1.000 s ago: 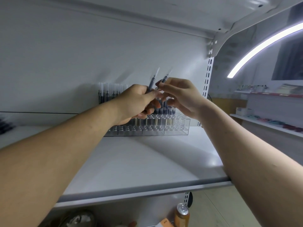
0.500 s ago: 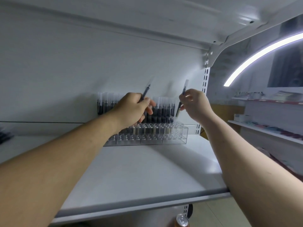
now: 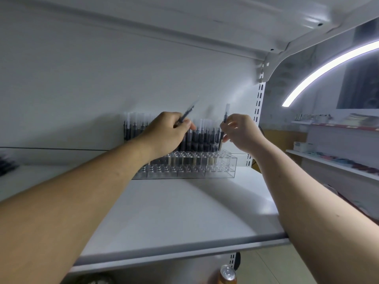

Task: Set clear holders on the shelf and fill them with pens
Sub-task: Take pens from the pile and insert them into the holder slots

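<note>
Left grip [image 3: 166,134] clenched on a pen [image 3: 187,112], pen tilted up and right. Right grip [image 3: 242,132] pinches a second pen [image 3: 226,112], near upright. Both are over the clear holder [image 3: 215,169], centre frame, at the back of the shelf [image 3: 184,218] by the wall. Stored pens [image 3: 133,129] stand in its back rows. Open shelf surface runs from holder to front edge. Slotted upright [image 3: 258,111] is just right of the right grip.
</note>
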`<state>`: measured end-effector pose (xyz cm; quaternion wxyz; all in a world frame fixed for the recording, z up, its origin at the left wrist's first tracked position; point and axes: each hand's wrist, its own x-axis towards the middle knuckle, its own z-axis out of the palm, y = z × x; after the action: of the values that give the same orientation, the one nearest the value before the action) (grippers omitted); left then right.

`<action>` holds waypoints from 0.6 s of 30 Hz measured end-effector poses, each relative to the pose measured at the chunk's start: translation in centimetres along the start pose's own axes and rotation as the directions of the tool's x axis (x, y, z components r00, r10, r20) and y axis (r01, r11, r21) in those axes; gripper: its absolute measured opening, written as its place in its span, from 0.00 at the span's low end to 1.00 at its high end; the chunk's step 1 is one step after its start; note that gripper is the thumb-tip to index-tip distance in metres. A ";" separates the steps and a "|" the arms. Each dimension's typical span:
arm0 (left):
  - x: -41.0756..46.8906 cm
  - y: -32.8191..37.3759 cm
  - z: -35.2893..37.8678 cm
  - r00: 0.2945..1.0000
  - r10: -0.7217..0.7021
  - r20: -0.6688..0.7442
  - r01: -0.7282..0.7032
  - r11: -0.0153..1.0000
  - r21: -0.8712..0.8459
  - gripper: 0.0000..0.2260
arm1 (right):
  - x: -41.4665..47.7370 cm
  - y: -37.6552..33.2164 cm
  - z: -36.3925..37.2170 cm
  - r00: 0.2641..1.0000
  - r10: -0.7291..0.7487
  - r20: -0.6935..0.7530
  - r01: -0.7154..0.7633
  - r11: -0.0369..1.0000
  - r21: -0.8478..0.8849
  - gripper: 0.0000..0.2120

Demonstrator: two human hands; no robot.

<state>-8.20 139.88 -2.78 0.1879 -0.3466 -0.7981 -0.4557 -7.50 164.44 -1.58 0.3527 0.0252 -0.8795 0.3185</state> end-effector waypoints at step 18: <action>0.1 -0.5 0.1 0.994 0.082 0.071 -0.090 0.988 0.124 0.12 | -0.4 0.6 -0.3 0.985 0.069 0.159 -0.051 0.992 -0.112 0.07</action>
<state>-8.62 139.79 -3.10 0.2027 -0.3829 -0.8154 -0.3839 -7.16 165.05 -2.02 0.2709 0.0053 -0.9216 0.2779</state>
